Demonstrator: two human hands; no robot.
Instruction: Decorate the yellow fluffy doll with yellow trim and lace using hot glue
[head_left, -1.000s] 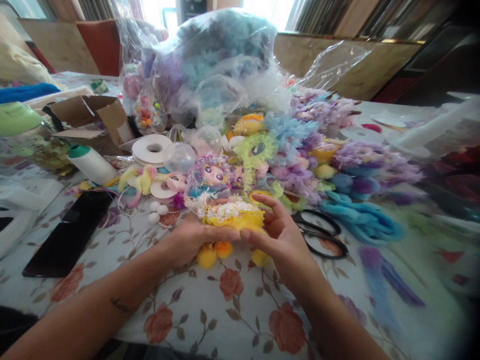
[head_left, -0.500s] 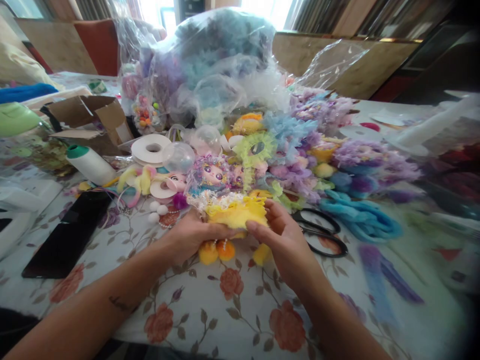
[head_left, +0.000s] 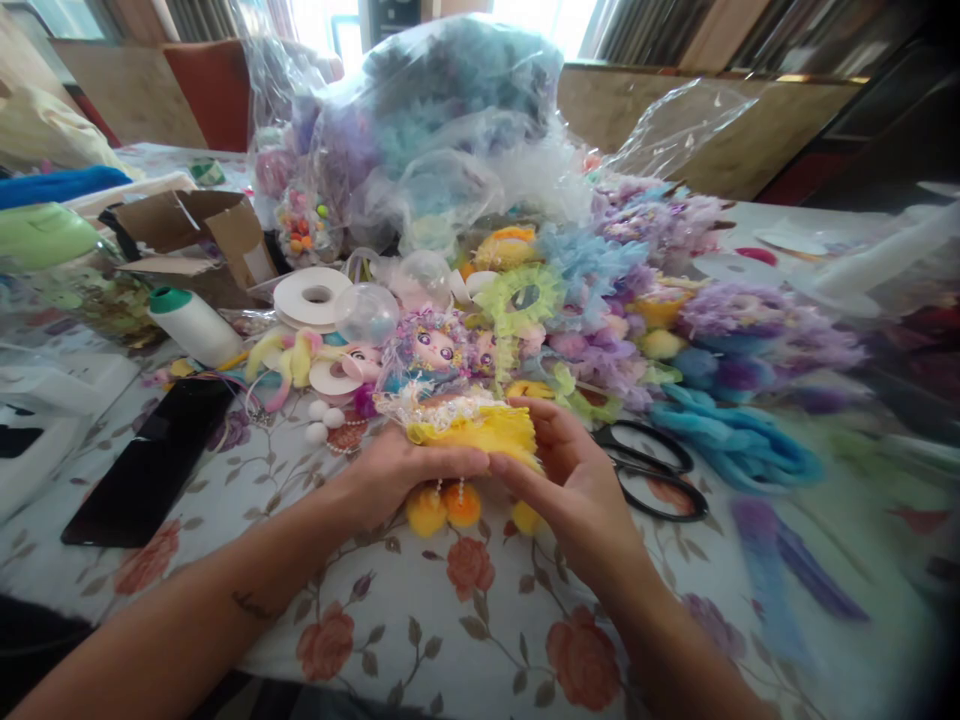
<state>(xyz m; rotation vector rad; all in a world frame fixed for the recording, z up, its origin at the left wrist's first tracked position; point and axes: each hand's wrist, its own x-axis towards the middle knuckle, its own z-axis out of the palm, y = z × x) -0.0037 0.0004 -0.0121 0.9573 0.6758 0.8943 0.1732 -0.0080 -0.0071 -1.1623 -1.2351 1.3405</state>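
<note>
Between my hands is a yellow fabric piece (head_left: 480,428) with a ruffled edge and white lace trim along its far side. My left hand (head_left: 401,470) grips its left end, thumb laid along the near edge. My right hand (head_left: 562,465) holds the right end, its thumb tip close to the left thumb. Under the fabric hang orange and yellow pompoms (head_left: 444,508), some on short strings of white beads. Just behind lies a doll head (head_left: 433,350) with purple curly trim. What the fingers do beneath the fabric is hidden.
Black-handled scissors (head_left: 660,470) lie right of my right hand, near blue fluffy cord (head_left: 739,440). A black phone (head_left: 146,465) and a white thread cone (head_left: 193,328) are at left. Behind stand a ribbon roll (head_left: 311,297), an open cardboard box (head_left: 191,235) and a large plastic bag (head_left: 450,110).
The view has shifted slightly, so everything sits a little further right. Both thumbs have drawn closer together on the near edge of the yellow fabric, which is tilted somewhat differently.
</note>
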